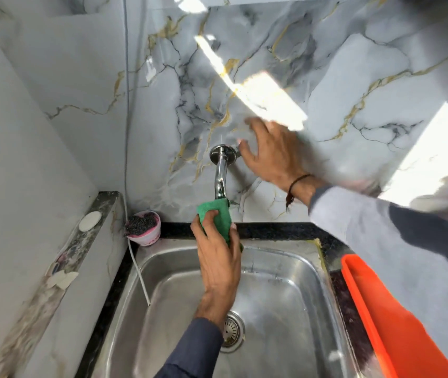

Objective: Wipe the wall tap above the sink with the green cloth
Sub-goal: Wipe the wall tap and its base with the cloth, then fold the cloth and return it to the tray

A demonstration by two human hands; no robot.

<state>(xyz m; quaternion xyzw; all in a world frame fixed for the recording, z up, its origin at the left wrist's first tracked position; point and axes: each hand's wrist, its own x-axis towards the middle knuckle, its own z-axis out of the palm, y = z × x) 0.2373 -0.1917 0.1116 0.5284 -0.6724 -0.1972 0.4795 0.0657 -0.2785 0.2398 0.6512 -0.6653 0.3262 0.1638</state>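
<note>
Green cloth (pixel 217 218) round tap (pixel 220 175) spout, in left hand's (pixel 218 257) grip — right hand (pixel 271 151) open, fingers spread, against wall.

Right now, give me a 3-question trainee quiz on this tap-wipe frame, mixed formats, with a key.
1. True or false: the green cloth is wrapped around the outlet end of the wall tap.
2. Which hand holds the cloth? A) left hand B) right hand C) both
3. Fill in: the pink cup of dark scrubber stands at the sink's back ____ corner.

Key:
1. True. The cloth covers the spout's lower end.
2. A. The right hand is spread open on the marble wall beside the tap's flange.
3. Left.
</note>
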